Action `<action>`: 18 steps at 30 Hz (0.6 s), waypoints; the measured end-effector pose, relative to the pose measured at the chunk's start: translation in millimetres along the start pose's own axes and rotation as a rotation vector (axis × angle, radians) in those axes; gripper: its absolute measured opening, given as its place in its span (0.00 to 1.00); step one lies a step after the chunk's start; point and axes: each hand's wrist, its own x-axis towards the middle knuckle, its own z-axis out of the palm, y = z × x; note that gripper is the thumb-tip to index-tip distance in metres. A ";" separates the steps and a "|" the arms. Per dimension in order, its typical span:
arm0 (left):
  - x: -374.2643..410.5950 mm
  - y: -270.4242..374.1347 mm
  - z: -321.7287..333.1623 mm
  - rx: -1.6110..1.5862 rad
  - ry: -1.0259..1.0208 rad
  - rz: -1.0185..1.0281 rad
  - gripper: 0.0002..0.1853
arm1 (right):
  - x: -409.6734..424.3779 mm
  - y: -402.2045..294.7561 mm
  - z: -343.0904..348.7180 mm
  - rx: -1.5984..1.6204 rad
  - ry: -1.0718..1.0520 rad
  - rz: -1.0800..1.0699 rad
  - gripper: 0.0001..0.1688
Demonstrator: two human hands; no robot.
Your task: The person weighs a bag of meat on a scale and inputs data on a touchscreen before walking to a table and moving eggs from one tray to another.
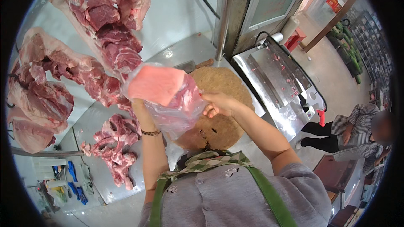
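Observation:
A slab of raw meat with pink skin [157, 83] lies in a clear plastic bag [169, 121], held up over a round wooden chopping block [224, 82]. My right hand [217, 104] grips the bag's right edge. At the left, my left hand [139, 102] is mostly hidden behind the bag and meat, so its fingers cannot be made out. Behind the block lies a cleaver [186, 66] with a wooden handle.
Large cuts of raw meat [104, 15] hang at the left, above meaty bones [116, 145] on the metal counter. A metal machine [271, 72] stands right of the block, beside a steel post [224, 19]. A person [356, 129] is at the far right.

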 end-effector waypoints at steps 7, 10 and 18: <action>-46.5 -10.8 -58.3 0.418 -0.292 0.098 0.19 | 0.8 66.2 -8.3 0.056 0.399 -0.459 0.09; -72.3 -11.7 -78.6 0.260 -0.129 -0.023 0.16 | -33.3 35.1 9.0 0.187 0.393 -0.701 0.07; -80.3 -31.5 -149.2 0.434 -0.319 -0.508 0.28 | -2.3 93.4 15.1 0.137 0.195 -0.505 0.10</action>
